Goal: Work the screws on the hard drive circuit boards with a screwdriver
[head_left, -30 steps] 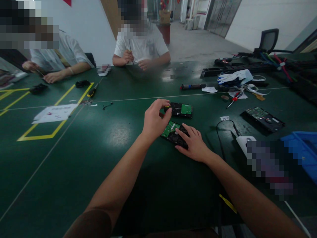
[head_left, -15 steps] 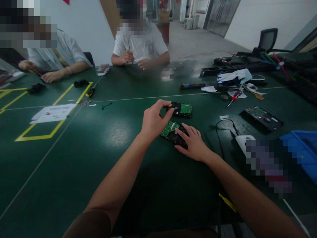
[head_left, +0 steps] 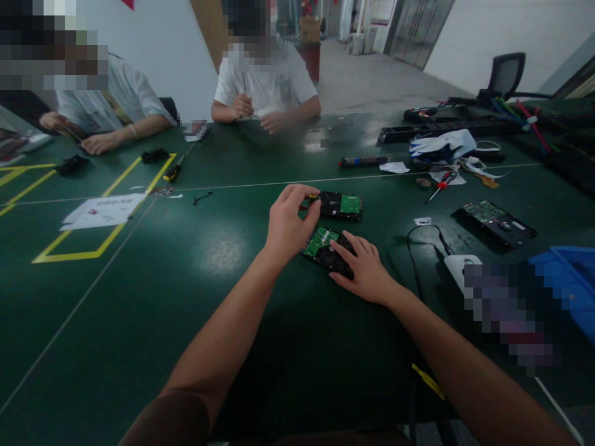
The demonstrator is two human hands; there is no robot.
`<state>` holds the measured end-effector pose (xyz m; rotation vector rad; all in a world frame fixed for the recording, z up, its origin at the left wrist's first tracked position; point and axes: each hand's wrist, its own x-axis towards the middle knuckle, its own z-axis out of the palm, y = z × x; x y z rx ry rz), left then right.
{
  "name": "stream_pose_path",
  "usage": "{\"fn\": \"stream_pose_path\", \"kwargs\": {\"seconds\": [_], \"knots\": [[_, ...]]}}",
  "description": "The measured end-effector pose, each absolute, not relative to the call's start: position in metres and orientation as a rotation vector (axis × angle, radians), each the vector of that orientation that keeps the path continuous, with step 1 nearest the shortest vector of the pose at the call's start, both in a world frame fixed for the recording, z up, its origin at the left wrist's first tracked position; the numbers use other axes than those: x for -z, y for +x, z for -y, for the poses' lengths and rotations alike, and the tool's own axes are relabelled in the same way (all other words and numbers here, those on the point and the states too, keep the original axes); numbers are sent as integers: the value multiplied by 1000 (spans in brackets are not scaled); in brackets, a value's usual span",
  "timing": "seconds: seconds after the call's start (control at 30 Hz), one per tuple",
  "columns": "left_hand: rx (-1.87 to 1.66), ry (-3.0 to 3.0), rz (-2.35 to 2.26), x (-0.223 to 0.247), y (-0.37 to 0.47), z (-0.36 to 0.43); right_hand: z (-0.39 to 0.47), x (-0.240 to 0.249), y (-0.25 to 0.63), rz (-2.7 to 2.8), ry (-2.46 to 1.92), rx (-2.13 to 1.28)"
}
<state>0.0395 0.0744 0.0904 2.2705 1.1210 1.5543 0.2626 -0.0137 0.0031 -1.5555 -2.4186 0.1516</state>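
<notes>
Two hard drives lie on the green table with their circuit boards up. My right hand (head_left: pixel 360 266) grips the right end of the near hard drive (head_left: pixel 320 243), thumb at its near edge and fingers spread across its top. Beside the left end of the far hard drive (head_left: pixel 341 205), my left hand (head_left: pixel 294 217) is closed, thumb and index finger pinched together above the near drive. A bit of yellow and a dark reddish shape show by these fingertips; I cannot make out what they hold.
To the right are a third hard drive (head_left: pixel 495 224), a red-handled screwdriver (head_left: pixel 441 187), a white corded device (head_left: pixel 460 266) and a blue bin (head_left: pixel 564 272). At left lie papers (head_left: pixel 102 210) and a yellow-black screwdriver (head_left: pixel 174 170). Two people sit across the table.
My left thumb and fingertips have shifted slightly left, off the far drive's end. My right hand keeps its hold on the near drive. The view has moved slightly.
</notes>
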Motion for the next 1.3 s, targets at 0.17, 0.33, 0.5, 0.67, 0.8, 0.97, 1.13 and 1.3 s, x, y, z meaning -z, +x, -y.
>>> {"fn": "stream_pose_path", "kwargs": {"seconds": [0.17,0.33,0.5,0.67,0.8,0.97,1.13,1.3], "knots": [[-1572,2326,-1117,-89,39,-76,14,-2,263,2411,-1548,-145],[-1502,2330,-1068,-89,39,-75,13,0,263,2404,-1543,-135],[-1473,2266,-1100,-89,41,-73,13,0,263,2409,-1545,-143],[-1459,2162,-1141,-86,41,-74,12,0,264,2411,-1550,-149],[-1459,2183,-1084,-87,41,-74,12,-2,264,2416,-1550,-168],[-1520,2284,-1092,-93,39,-73,13,-4,262,2409,-1552,-164],[-1517,2323,-1113,-94,38,-74,13,-1,264,2406,-1526,-163],[-1523,2303,-1071,-90,39,-75,13,-2,263,2403,-1540,-154]]}}
